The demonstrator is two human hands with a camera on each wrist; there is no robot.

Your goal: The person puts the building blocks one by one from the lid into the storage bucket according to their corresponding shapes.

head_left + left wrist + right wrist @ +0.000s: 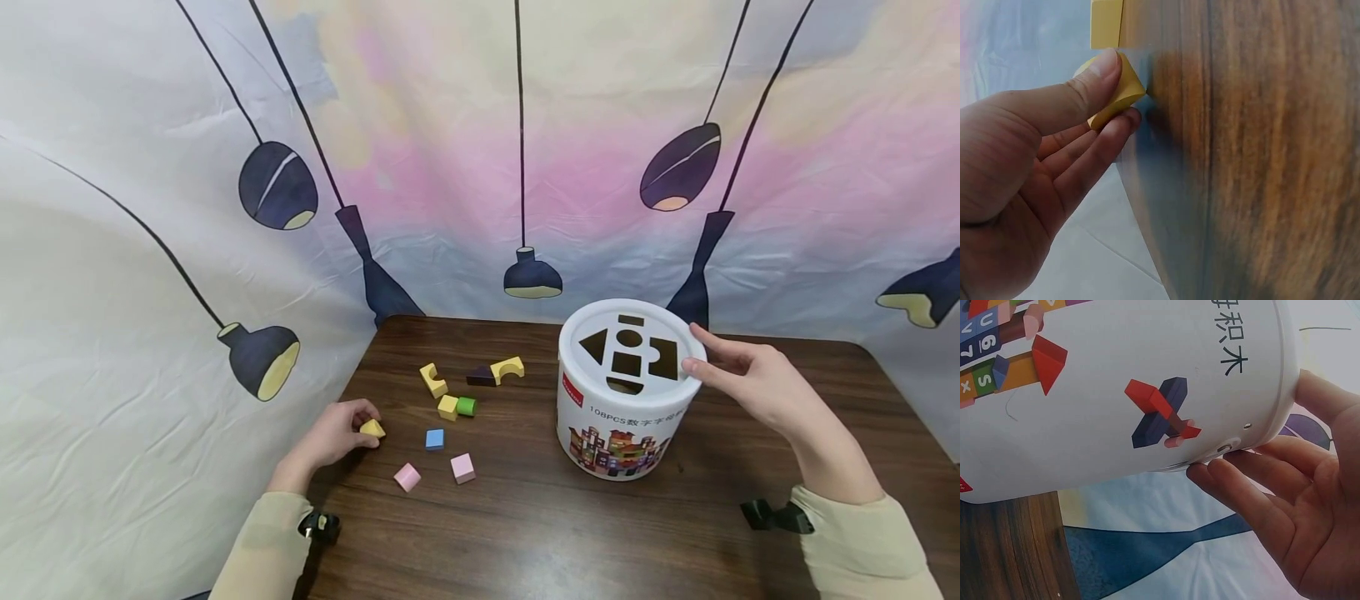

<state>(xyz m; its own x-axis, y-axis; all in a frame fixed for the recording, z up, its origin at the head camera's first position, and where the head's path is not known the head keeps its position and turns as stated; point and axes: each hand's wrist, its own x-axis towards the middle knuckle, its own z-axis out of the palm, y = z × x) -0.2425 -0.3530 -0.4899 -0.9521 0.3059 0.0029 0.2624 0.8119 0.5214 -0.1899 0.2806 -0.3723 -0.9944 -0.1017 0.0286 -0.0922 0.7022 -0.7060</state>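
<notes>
My left hand pinches a small yellow wooden block between thumb and fingers at the table's left edge. The left wrist view shows that yellow block under my thumb, just off the wood. A white round tub with shape holes in its lid stands at the middle right. My right hand holds the tub's lid rim, thumb on top and fingertips under the edge of the tub.
Loose blocks lie on the dark wooden table: two yellow arches, a dark purple piece, a yellow cube, a green cylinder, a blue cube, two pink cubes. A printed cloth backdrop hangs behind and at the left.
</notes>
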